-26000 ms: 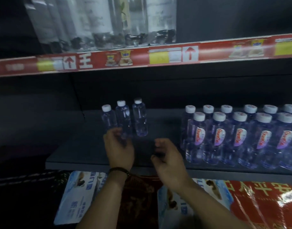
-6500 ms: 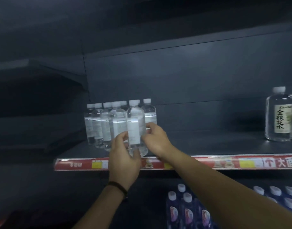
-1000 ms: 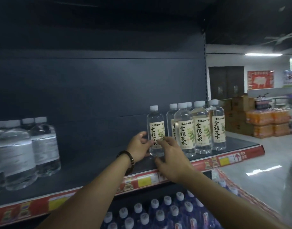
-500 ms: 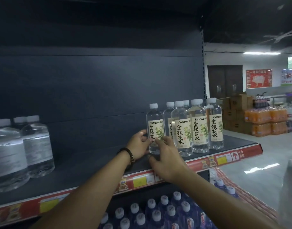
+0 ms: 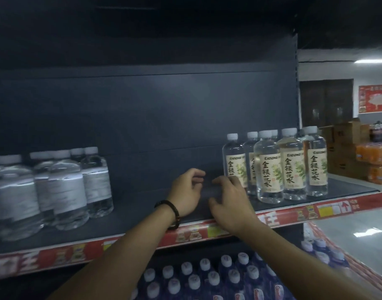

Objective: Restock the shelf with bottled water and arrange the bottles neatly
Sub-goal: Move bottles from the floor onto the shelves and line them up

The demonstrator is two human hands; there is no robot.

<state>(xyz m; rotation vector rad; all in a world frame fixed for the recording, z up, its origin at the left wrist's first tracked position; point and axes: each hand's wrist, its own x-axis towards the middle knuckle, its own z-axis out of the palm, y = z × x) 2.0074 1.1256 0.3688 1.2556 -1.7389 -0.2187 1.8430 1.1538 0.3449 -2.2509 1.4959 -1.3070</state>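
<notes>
On the dark shelf (image 5: 142, 215) stand two groups of clear bottles. Several with cream, green-leaf labels (image 5: 291, 167) are bunched at the right end; the leftmost of these (image 5: 233, 156) stands a little apart. Several white-labelled bottles (image 5: 66, 187) fill the left end. My left hand (image 5: 185, 191), a dark bracelet on its wrist, hovers over the bare middle of the shelf with fingers loosely curled and nothing in it. My right hand (image 5: 227, 200) is beside it, fingers relaxed, just left of the leftmost cream-labelled bottle and partly in front of its base, holding nothing.
A red price strip (image 5: 328, 211) runs along the shelf's front edge. Below, several blue-tinted bottles with white caps (image 5: 207, 276) pack the lower shelf. To the right lie a pale aisle floor, cardboard boxes (image 5: 341, 148) and orange drink packs (image 5: 374, 154).
Both hands have let go of the leftmost cream-labelled bottle and drawn back left over the shelf. My view has swung left, showing more of the white-labelled bottles.
</notes>
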